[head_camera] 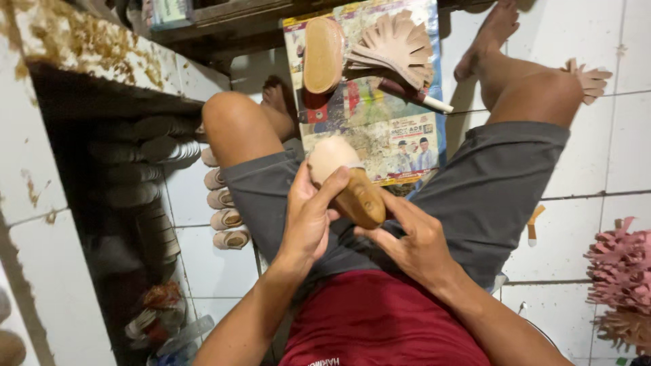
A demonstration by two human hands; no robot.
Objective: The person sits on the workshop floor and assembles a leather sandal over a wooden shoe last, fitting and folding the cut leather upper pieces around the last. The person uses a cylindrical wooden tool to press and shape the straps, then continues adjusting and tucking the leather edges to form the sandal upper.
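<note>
Glossy printed poster (390, 135) lying flat on the white tiled floor (597, 163) between the knees, rectangular, blue-edged, patches of red, green, tan, small portrait panel near its lower right corner

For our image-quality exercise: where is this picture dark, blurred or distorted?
Head view: the recess under the tiled counter lies in deep shadow; the tan wooden shoe last and both hands are evenly lit, slightly soft; the wide lens bends the white floor tiles at the edges.

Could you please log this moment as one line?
left hand: holds shoe form | right hand: fingers touch form | place: lap | nearby: fan-cut leather
</note>
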